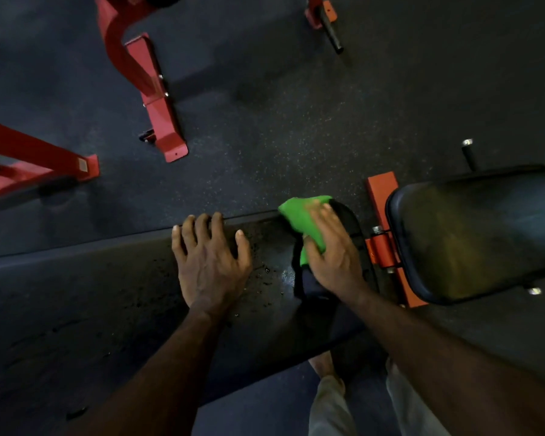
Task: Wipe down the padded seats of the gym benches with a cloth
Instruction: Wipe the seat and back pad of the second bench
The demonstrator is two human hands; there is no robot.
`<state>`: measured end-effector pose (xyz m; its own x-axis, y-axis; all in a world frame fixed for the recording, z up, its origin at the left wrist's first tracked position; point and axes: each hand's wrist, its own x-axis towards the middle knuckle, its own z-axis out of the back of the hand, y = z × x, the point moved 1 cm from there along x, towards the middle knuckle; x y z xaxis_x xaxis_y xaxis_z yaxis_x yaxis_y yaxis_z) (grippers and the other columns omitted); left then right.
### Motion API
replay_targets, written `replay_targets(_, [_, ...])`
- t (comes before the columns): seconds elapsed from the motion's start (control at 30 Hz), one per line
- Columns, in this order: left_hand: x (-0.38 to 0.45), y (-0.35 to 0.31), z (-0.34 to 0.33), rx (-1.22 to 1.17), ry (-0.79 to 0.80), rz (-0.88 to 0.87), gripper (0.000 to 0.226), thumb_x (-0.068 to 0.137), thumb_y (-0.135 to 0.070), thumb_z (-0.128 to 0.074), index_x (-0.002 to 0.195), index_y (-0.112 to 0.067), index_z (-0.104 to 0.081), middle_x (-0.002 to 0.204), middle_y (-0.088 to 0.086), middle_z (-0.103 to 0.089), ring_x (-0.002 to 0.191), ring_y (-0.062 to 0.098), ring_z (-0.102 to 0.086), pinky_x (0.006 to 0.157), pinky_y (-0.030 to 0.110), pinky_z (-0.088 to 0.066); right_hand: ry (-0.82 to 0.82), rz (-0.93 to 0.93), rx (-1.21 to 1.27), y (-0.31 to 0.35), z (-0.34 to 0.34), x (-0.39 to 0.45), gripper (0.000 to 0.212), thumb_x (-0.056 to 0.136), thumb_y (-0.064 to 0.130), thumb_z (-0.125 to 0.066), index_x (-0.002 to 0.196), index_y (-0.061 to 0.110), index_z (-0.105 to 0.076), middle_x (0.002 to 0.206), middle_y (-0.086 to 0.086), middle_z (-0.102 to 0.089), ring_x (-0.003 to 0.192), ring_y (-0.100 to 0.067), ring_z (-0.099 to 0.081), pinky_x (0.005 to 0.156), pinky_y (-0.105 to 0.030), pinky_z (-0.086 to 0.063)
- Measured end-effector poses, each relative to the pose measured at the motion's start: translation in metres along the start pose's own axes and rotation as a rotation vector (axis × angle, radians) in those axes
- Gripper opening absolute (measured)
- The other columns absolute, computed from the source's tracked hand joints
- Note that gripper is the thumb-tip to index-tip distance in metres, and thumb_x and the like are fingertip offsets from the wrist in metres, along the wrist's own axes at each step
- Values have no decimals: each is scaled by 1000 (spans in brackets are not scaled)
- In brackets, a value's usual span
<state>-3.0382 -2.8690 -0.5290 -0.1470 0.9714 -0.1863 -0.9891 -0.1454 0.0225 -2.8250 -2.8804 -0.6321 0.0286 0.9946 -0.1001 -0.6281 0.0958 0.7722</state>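
Right hand presses green cloth on bench pad

A long padded bench runs across the lower left, and the left hand lies flat on it near its far edge. Just right of that, the right hand presses a cloth onto the bench's end. Further right sits a second pad, joined by a hinge bracket. Machine frames stand on the floor behind.
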Motion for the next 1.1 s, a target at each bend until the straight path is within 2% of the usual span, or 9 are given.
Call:
replay_targets(0.07, [0, 0, 0, 5, 5, 4, 58, 102, -52, -41, 147, -16, -45, 149, 12, -46, 147, 31, -30, 126, 51, -11, -145, -315, 70, 21, -13, 2, 62, 95, 22, -58, 155, 16, -45, 161, -4, -42, 153, -21, -32, 123, -49, -31])
replay_targets(0.1, [0, 0, 0, 7, 4, 7, 58, 102, -52, -42, 147, -16, -46, 149, 12, -47, 147, 31, -31, 126, 51, -12, -147, -278, 56, 42, -20, -2, 63, 94, 21, -58, 155, 16, -44, 161, -5, -42, 153, -23, -32, 124, -49, -29])
replay_targets(0.23, [1, -1, 0, 17, -2, 19, 58, 100, -51, -43, 146, -15, -48, 148, 11, -49, 146, 31, -33, 126, 52, -12, 145, 279, -8, 41, -16, -10, 69, 94, 21, -57, 160, 22, -36, 166, -1, -35, 156, -17, -24, 128, -42, -22])
replay_targets(0.4, [0, 0, -1, 14, 14, 13, 58, 101, -52, -41, 146, -16, -47, 149, 11, -47, 147, 31, -31, 126, 52, -12, -184, -349, 67, 38, -20, 14, 57, 94, 26, -58, 149, 13, -52, 152, -8, -53, 145, -26, -43, 118, -52, -37])
replay_targets(0.57, [1, 0, -1, 19, 14, 12, 57, 99, -50, -46, 145, -16, -48, 147, 11, -48, 145, 32, -33, 125, 52, -12, 192, 381, -18, 50, -13, 0, 69, 92, 20, -60, 158, 20, -39, 163, -2, -39, 155, -18, -27, 128, -38, -20])
replay_targets(0.73, [1, 0, -1, 4, 17, 8, 60, 101, -52, -35, 146, -15, -47, 147, 11, -48, 146, 32, -32, 126, 52, -12, -166, -381, 35, 26, -10, 32, 48, 93, 29, -58, 139, 15, -59, 137, -6, -61, 132, -28, -54, 109, -39, -43])
replay_targets(0.93, [2, -1, 0, 14, 33, 14, 58, 101, -52, -41, 146, -16, -46, 148, 11, -48, 146, 31, -32, 125, 52, -13, 167, 340, -33, 30, -1, 17, 64, 90, 21, -61, 152, 16, -48, 156, -4, -50, 149, -20, -39, 125, -39, -27])
replay_targets(1.07, [0, 1, 0, 9, 31, 10, 57, 102, -52, -40, 146, -16, -46, 148, 11, -47, 147, 31, -31, 126, 52, -12, -155, -439, 38, 9, 3, 39, 52, 87, 36, -50, 132, 12, -63, 129, -8, -65, 124, -29, -59, 105, -41, -46])
replay_targets(1.1, [0, 1, 0, 6, 29, 10, 57, 102, -52, -41, 146, -16, -46, 147, 11, -47, 146, 31, -31, 125, 52, -12, -179, -476, 29, 23, -4, 36, 54, 87, 35, -49, 134, 12, -63, 132, -8, -64, 127, -29, -57, 107, -42, -45])
